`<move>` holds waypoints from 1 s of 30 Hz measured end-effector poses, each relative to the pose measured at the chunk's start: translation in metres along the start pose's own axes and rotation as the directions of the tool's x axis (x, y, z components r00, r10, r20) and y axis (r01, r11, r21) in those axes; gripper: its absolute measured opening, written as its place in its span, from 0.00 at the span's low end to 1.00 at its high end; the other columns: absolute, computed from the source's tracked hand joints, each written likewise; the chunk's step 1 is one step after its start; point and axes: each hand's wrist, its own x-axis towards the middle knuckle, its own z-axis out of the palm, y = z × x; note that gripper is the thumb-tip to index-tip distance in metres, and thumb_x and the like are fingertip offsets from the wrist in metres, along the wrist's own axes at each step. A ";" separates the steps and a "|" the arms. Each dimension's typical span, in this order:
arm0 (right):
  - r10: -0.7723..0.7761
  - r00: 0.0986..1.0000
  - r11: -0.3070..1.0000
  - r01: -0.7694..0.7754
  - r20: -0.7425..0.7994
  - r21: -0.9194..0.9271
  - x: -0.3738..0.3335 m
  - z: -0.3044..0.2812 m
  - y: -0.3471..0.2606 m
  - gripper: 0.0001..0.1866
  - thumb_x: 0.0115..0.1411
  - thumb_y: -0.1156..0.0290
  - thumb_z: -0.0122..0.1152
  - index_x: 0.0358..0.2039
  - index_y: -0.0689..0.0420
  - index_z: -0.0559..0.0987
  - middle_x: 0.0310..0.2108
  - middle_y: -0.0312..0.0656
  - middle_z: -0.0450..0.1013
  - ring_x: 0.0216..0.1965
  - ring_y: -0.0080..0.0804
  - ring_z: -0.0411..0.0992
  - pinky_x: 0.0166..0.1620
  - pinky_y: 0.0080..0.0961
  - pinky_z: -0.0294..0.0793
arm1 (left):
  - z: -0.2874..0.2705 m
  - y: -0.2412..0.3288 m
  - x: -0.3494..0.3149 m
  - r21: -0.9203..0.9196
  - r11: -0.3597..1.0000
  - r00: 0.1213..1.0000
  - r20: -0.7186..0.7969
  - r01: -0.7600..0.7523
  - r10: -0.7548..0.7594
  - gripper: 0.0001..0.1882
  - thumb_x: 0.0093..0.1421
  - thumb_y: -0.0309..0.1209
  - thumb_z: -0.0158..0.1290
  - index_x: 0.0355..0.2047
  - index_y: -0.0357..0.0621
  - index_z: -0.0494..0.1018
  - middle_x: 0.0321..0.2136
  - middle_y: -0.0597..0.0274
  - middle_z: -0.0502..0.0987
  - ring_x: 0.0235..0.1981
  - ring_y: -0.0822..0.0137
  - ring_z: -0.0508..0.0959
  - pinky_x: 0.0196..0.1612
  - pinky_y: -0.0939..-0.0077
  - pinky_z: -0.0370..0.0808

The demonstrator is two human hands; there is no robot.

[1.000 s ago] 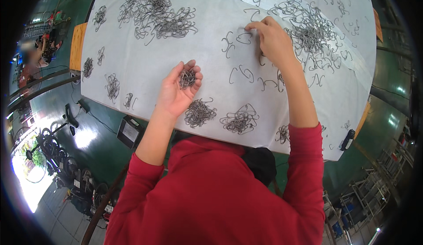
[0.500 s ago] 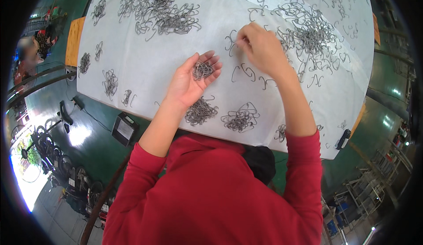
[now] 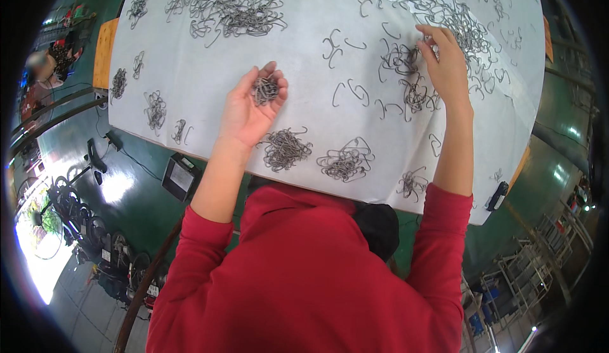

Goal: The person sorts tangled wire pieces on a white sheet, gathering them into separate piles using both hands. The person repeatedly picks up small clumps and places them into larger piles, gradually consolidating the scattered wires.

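Note:
My left hand (image 3: 250, 102), palm up and fingers curled, holds a clump of S-shaped metal hooks (image 3: 265, 90) above the white-covered table (image 3: 254, 55). At the right, my right hand (image 3: 443, 61) hovers by a large spread of loose hooks (image 3: 469, 36), thumb and forefinger bent toward it with a gap between their tips. Nothing shows between those fingers. Just left of that hand lies a smaller tangle of hooks (image 3: 401, 58). A few single hooks (image 3: 358, 91) are scattered in the middle of the table.
Two denser piles, a dark one (image 3: 287, 150) and a looser one (image 3: 346, 161), sit along the near edge. A big heap (image 3: 238, 13) lies at the far left, with small bunches (image 3: 155, 111) beside it. A small black object (image 3: 498, 196) rests at the right corner.
My right hand has moved right, from the scattered single hooks to the large spread. My left hand, still holding its clump, has shifted left and its fingers have curled in more.

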 end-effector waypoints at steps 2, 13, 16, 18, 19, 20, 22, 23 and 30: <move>-0.011 0.997 0.998 0.006 0.076 0.061 -0.017 -0.005 -0.007 0.11 0.55 0.71 0.56 0.40 0.56 0.77 0.35 0.41 0.71 0.31 0.35 0.71 0.36 0.28 0.69 | -0.006 0.006 -0.006 -0.004 1.000 0.999 -0.036 -0.027 0.027 0.12 0.64 0.31 0.42 0.42 0.35 0.67 0.34 0.56 0.70 0.36 0.63 0.72 0.39 0.73 0.76; -0.110 0.986 0.994 0.109 0.123 0.016 -0.016 0.027 -0.039 0.04 0.55 0.70 0.55 0.31 0.51 0.77 0.29 0.33 0.72 0.29 0.37 0.72 0.33 0.29 0.71 | -0.017 0.010 -0.022 0.000 1.000 0.999 -0.052 0.008 -0.008 0.11 0.64 0.33 0.43 0.36 0.37 0.69 0.32 0.58 0.70 0.33 0.66 0.71 0.34 0.76 0.74; -0.332 0.929 0.943 0.331 0.163 0.037 0.019 0.055 -0.058 0.04 0.55 0.68 0.56 0.31 0.50 0.77 0.28 0.33 0.71 0.30 0.35 0.72 0.33 0.30 0.71 | -0.006 0.000 -0.024 0.035 0.999 0.997 -0.076 0.012 -0.009 0.11 0.64 0.34 0.43 0.36 0.37 0.69 0.32 0.58 0.71 0.32 0.66 0.72 0.34 0.76 0.74; -0.417 0.872 0.898 0.438 0.256 -0.029 0.039 0.065 -0.063 0.03 0.55 0.68 0.55 0.30 0.51 0.76 0.28 0.34 0.71 0.30 0.35 0.72 0.33 0.30 0.71 | -0.003 -0.004 -0.026 0.042 0.999 0.997 -0.078 0.014 -0.011 0.11 0.65 0.34 0.43 0.36 0.37 0.69 0.32 0.58 0.71 0.32 0.66 0.72 0.34 0.76 0.75; -0.449 0.841 0.871 0.488 0.302 -0.062 0.045 0.067 -0.063 0.03 0.55 0.69 0.55 0.30 0.51 0.75 0.28 0.34 0.70 0.31 0.35 0.72 0.34 0.31 0.70 | -0.001 -0.005 -0.025 0.045 0.999 0.997 -0.069 0.021 -0.018 0.12 0.65 0.34 0.42 0.36 0.37 0.69 0.32 0.58 0.71 0.32 0.66 0.72 0.34 0.76 0.75; -0.484 0.825 0.840 0.532 0.293 -0.111 0.047 0.070 -0.061 0.03 0.55 0.69 0.55 0.30 0.52 0.75 0.28 0.35 0.70 0.31 0.35 0.72 0.34 0.31 0.70 | -0.002 -0.007 -0.027 0.043 0.999 0.998 -0.065 0.023 -0.020 0.12 0.65 0.34 0.42 0.36 0.37 0.69 0.32 0.57 0.71 0.32 0.66 0.72 0.34 0.76 0.75; -0.546 0.792 0.768 0.604 0.274 -0.214 0.045 0.073 -0.050 0.03 0.55 0.70 0.55 0.29 0.54 0.73 0.28 0.36 0.70 0.31 0.36 0.72 0.34 0.31 0.69 | -0.002 -0.008 -0.026 0.066 0.998 0.998 -0.057 0.021 -0.018 0.12 0.65 0.34 0.42 0.37 0.37 0.68 0.33 0.57 0.71 0.33 0.65 0.72 0.35 0.75 0.75; -0.510 0.808 0.777 0.580 0.294 -0.244 0.041 0.071 -0.049 0.03 0.55 0.70 0.55 0.28 0.54 0.73 0.28 0.36 0.70 0.31 0.36 0.72 0.34 0.32 0.69 | -0.002 -0.009 -0.026 0.074 0.997 0.999 -0.049 0.022 -0.019 0.12 0.65 0.34 0.42 0.37 0.36 0.68 0.33 0.56 0.71 0.33 0.65 0.73 0.36 0.75 0.76; -0.400 0.895 0.901 0.344 0.198 0.265 -0.027 0.044 -0.105 0.05 0.53 0.74 0.56 0.32 0.57 0.73 0.31 0.40 0.70 0.30 0.39 0.71 0.32 0.32 0.69 | 0.012 -0.028 -0.022 0.193 0.977 0.993 -0.095 0.089 -0.071 0.14 0.65 0.36 0.41 0.40 0.36 0.66 0.36 0.54 0.72 0.37 0.62 0.74 0.39 0.73 0.76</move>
